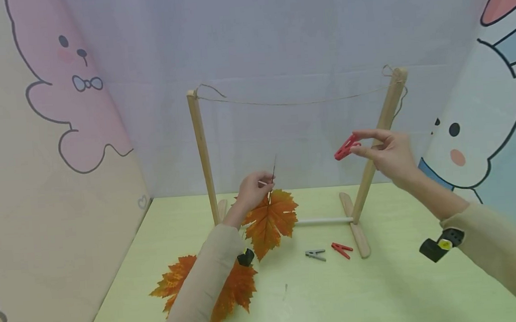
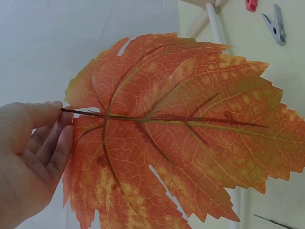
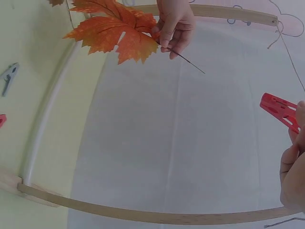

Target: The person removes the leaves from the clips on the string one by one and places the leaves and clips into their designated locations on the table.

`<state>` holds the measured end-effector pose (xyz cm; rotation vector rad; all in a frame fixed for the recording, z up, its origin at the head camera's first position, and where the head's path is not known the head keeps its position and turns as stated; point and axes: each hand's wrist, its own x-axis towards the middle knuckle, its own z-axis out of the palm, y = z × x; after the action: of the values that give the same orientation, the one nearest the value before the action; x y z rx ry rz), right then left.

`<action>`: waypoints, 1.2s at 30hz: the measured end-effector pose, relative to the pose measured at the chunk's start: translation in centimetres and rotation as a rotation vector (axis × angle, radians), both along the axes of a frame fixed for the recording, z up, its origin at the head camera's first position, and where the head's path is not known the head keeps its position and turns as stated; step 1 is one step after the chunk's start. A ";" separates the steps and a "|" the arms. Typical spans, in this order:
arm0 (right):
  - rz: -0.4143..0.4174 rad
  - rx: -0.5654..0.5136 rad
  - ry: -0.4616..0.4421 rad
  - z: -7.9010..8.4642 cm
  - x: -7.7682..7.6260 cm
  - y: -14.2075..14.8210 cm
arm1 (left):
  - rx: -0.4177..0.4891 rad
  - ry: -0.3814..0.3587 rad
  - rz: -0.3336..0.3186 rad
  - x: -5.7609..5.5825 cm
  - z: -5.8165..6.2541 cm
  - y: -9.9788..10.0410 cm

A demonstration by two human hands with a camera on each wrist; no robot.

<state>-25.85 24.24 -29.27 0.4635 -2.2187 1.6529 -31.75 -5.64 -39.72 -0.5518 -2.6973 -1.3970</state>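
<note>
My left hand (image 1: 254,191) pinches the thin dark stem of an orange maple leaf (image 1: 271,222), which hangs below the fingers in front of the wooden frame. In the left wrist view the leaf (image 2: 181,119) fills most of the picture, its stem between thumb and fingers. Raised to the right, my right hand (image 1: 390,154) holds a red clothespin (image 1: 346,147) between thumb and forefinger, below the string (image 1: 299,102) and apart from it. The right wrist view shows this clothespin (image 3: 279,109) at its right edge, with the hand partly cut off.
A wooden post (image 1: 203,160) and a second post (image 1: 378,142) carry the string. On the table (image 1: 330,300) lie a grey clothespin (image 1: 315,254), another red clothespin (image 1: 342,250) and more orange leaves (image 1: 235,287), partly behind my left sleeve. A white bar (image 1: 322,221) joins the posts low down.
</note>
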 end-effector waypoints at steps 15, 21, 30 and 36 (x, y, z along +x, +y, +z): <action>-0.017 0.009 -0.171 -7.2 1.8 0.9 | -0.017 -0.055 0.040 0.6 -1.5 -2.0; -0.029 0.014 -0.210 -9.7 2.5 1.2 | -0.028 -0.082 0.075 1.1 -2.0 -2.8; -0.065 0.067 -0.311 -13.0 3.4 1.8 | -0.075 -0.109 0.068 2.0 -3.2 -3.5; -0.072 0.087 -0.357 -14.4 4.0 1.8 | -0.066 -0.134 0.040 2.0 -4.1 -3.8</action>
<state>-21.89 26.07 -43.69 0.1113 -2.5331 1.7160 -29.75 -9.47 -43.79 -0.4199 -2.8503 -1.3876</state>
